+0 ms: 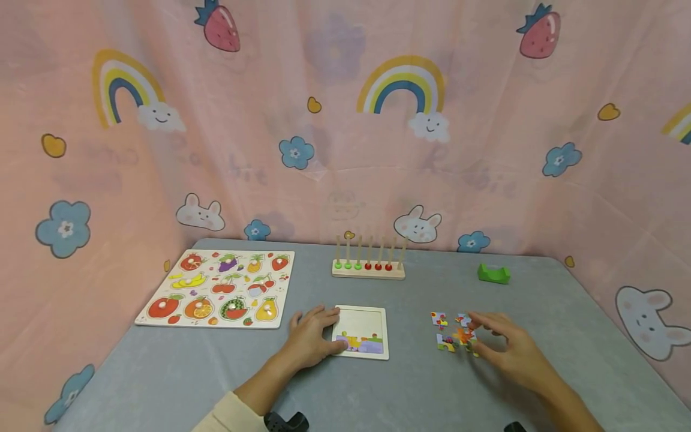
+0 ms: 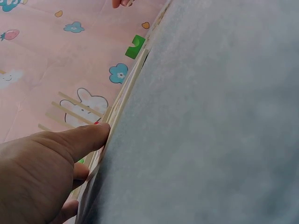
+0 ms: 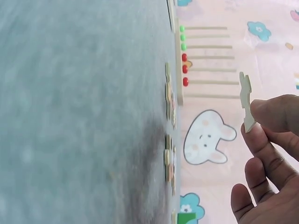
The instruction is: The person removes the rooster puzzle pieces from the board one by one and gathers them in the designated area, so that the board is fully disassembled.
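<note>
My left hand (image 1: 313,337) rests at the left edge of a small wooden puzzle tray (image 1: 360,358), its thumb on the lower left and its fingertips by the upper left corner. Yellow, green and purple puzzle pieces (image 1: 371,344) lie along the bottom of the tray. To the right, my right hand (image 1: 510,351) is raised over loose jigsaw pieces (image 1: 445,342). Between thumb and fingertip it pinches a thin wooden puzzle piece (image 3: 245,100), seen nearly edge-on in the right wrist view; its printed face is hidden there.
A fruit peg puzzle board (image 1: 207,306) lies at the left. Behind the tray stands a wooden bead counter (image 1: 369,273) with upright rods and green and red beads. A green notched block (image 1: 493,275) sits at the back right. A patterned pink curtain (image 1: 345,198) encloses the table.
</note>
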A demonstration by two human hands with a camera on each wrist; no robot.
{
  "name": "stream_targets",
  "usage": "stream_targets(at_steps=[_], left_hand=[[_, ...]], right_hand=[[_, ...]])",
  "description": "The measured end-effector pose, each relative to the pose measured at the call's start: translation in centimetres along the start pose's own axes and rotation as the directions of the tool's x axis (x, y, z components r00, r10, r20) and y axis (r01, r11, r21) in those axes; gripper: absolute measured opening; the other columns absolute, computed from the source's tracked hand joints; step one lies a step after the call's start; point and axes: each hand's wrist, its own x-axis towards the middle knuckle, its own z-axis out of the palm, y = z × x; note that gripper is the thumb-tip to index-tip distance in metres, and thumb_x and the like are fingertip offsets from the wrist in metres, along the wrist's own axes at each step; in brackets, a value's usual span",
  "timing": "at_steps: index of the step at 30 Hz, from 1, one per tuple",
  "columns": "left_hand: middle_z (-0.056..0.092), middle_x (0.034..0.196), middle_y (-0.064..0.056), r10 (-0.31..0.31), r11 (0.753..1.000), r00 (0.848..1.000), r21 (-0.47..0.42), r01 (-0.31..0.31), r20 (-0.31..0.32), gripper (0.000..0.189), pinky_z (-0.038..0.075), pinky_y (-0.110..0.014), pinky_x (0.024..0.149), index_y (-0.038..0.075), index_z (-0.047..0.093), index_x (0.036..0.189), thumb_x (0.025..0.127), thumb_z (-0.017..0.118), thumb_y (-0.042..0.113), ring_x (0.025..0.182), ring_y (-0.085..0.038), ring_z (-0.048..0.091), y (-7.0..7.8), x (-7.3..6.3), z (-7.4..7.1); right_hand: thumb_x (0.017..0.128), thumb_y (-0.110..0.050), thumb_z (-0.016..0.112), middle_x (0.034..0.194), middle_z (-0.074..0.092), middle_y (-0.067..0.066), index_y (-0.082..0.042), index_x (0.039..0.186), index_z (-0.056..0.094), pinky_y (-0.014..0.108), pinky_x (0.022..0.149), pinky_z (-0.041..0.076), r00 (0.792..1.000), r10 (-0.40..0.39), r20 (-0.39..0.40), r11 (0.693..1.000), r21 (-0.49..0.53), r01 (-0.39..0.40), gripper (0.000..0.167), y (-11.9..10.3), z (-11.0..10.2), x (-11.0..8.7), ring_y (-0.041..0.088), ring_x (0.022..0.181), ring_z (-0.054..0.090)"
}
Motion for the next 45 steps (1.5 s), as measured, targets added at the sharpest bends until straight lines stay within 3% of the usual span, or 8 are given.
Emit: stream_targets(at_steps=[9,25,33,41,45], left_hand=[[0.056,0.135,-0.004,0.009,1.000,1.000,0.005,-0.009,-0.003,0.058,0.013,-0.066,0.101,0.002,0.064,0.125,0.077,0.081,0.030,0.131,-0.033,0.040,-0.1,0.0,0.1],[0.055,0.136,-0.005,0.016,1.000,1.000,-0.009,-0.015,0.002,0.058,0.012,-0.067,0.101,0.001,0.064,0.126,0.078,0.080,0.029,0.132,-0.034,0.038,0.0,0.0,0.1],[0.055,0.137,-0.004,0.007,1.000,1.000,-0.005,-0.007,0.004,0.059,0.011,-0.065,0.101,0.002,0.063,0.126,0.078,0.080,0.031,0.133,-0.033,0.038,-0.2,0.0,0.0],[0.055,0.137,-0.003,0.008,1.000,1.000,-0.002,-0.008,0.002,0.059,0.011,-0.066,0.101,0.002,0.064,0.126,0.078,0.080,0.031,0.132,-0.033,0.039,-0.3,0.0,0.1],[0.055,0.136,-0.004,0.011,1.000,1.000,0.000,-0.011,-0.002,0.059,0.012,-0.066,0.101,0.002,0.064,0.126,0.078,0.080,0.030,0.132,-0.033,0.039,-0.3,0.0,0.1]], right_hand=[[0.072,0.007,0.080,0.105,0.066,0.000,-0.005,0.127,0.063,0.017,0.076,0.039,1.000,0.021,-0.006,1.000,-0.017,-0.021,0.059,0.9,-1.6,-1.0,0.006,0.094,0.051],[0.072,0.010,0.078,0.104,0.066,-0.002,-0.001,0.127,0.061,0.014,0.075,0.039,0.997,0.061,-0.038,0.997,-0.040,-0.062,0.059,3.1,-4.0,-2.5,-0.003,0.099,0.048],[0.072,0.011,0.078,0.099,0.067,0.000,0.001,0.126,0.061,0.015,0.071,0.041,0.996,0.083,-0.032,0.996,-0.022,-0.084,0.058,4.0,-3.8,-2.8,0.003,0.094,0.052],[0.074,0.006,0.078,0.096,0.067,0.002,0.007,0.122,0.061,0.016,0.069,0.042,0.982,0.188,-0.010,0.981,-0.052,-0.188,0.051,4.8,-3.3,-3.2,0.002,0.091,0.052],[0.073,0.007,0.079,0.095,0.068,0.004,0.007,0.121,0.062,0.015,0.068,0.042,0.980,0.198,-0.017,0.978,-0.057,-0.199,0.051,5.1,-3.0,-3.4,0.004,0.087,0.055]])
